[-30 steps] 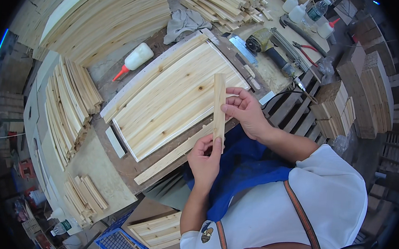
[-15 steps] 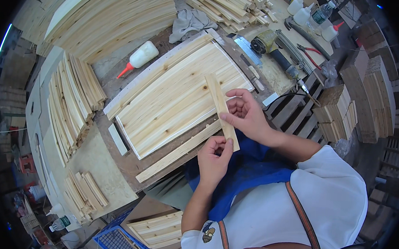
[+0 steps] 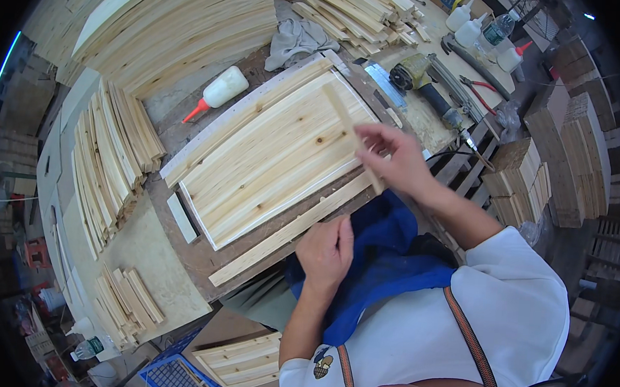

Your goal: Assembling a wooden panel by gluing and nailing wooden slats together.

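My right hand (image 3: 394,156) grips a short wooden strip (image 3: 342,114), smeared by motion, and holds it slanted above the right part of a pale knotty wood panel (image 3: 273,159). My left hand (image 3: 325,251) is curled with its thumb up, close to the bench's near edge, and nothing shows in it. Just beyond it, a longer wooden strip (image 3: 279,238) lies along the panel's near side. White lines border the panel on its near side and ends. A curved wooden strip (image 3: 258,112) runs along the far side.
A white glue bottle (image 3: 225,87) with a red nozzle lies beyond the panel, near a grey rag (image 3: 298,42). Stacked curved strips (image 3: 110,153) stand at left. A nail gun (image 3: 430,87) and red-handled pliers (image 3: 480,85) lie at right. A blue crate (image 3: 178,377) sits below.
My left hand has let go of the short wooden strip and drawn slightly back toward me. My right hand has lifted the strip a little to the right and away from my left hand.
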Demonstrator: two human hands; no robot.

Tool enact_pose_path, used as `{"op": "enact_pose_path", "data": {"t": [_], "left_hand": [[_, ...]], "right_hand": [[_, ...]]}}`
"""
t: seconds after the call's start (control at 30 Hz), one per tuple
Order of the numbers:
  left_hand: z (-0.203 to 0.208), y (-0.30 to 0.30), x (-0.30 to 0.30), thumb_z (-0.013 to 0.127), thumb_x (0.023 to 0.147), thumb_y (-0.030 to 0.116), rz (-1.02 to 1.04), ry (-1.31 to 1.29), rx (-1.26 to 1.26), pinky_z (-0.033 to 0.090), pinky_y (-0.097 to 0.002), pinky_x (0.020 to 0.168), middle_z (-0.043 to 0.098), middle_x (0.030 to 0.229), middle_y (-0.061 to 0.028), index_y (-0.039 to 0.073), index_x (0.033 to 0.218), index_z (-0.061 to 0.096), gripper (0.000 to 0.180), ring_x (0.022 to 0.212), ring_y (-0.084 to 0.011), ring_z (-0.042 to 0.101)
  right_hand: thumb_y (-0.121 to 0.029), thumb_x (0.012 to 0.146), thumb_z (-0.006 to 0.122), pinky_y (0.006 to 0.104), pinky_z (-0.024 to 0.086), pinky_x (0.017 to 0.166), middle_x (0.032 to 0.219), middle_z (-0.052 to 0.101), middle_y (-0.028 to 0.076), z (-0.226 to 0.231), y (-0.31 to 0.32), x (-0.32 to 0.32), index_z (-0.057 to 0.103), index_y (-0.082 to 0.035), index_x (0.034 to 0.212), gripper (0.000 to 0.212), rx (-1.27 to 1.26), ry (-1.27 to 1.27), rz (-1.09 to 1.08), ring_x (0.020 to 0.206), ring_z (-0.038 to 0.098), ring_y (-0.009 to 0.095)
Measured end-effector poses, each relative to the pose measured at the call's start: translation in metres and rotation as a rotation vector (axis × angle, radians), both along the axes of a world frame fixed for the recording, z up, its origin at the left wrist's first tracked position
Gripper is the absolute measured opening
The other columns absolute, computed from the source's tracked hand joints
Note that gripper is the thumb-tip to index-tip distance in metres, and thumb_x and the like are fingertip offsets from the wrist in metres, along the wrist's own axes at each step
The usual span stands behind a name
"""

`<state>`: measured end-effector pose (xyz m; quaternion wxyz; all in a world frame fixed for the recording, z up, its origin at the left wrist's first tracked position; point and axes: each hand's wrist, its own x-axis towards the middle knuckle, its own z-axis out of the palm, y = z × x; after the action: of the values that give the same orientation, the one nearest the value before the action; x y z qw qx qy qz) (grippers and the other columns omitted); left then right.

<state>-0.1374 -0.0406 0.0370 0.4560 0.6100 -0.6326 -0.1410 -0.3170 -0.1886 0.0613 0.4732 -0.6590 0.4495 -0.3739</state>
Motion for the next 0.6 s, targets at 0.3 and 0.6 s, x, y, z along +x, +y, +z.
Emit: {"op": "enact_pose_path", "data": {"t": [0.3, 0.6], "left_hand": [[-0.021, -0.004, 0.058, 0.072, 0.092, 0.011, 0.059, -0.287, -0.292, 0.053, -0.0377, 0.065, 0.067, 0.074, -0.0050, 0.007, 0.087, 0.073, 0.006, 0.069, -0.0253, 0.065], [-0.028, -0.005, 0.060, 0.072, 0.092, 0.013, 0.056, -0.300, -0.330, 0.051, -0.0366, 0.065, 0.068, 0.075, -0.0043, 0.008, 0.088, 0.073, 0.006, 0.071, -0.0241, 0.066]], "right_hand": [[-0.020, 0.087, 0.079, 0.0359, 0.055, 0.084, 0.105, 0.069, 0.012, -0.006, -0.079, -0.017, 0.078, -0.007, 0.121, 0.037, -0.216, 0.631, -0.130, 0.090, 0.068, 0.026], [-0.021, 0.087, 0.079, 0.0384, 0.056, 0.084, 0.113, 0.069, 0.013, -0.013, -0.085, -0.006, 0.078, -0.009, 0.123, 0.038, -0.403, 0.680, -0.123, 0.095, 0.070, 0.030]]}}
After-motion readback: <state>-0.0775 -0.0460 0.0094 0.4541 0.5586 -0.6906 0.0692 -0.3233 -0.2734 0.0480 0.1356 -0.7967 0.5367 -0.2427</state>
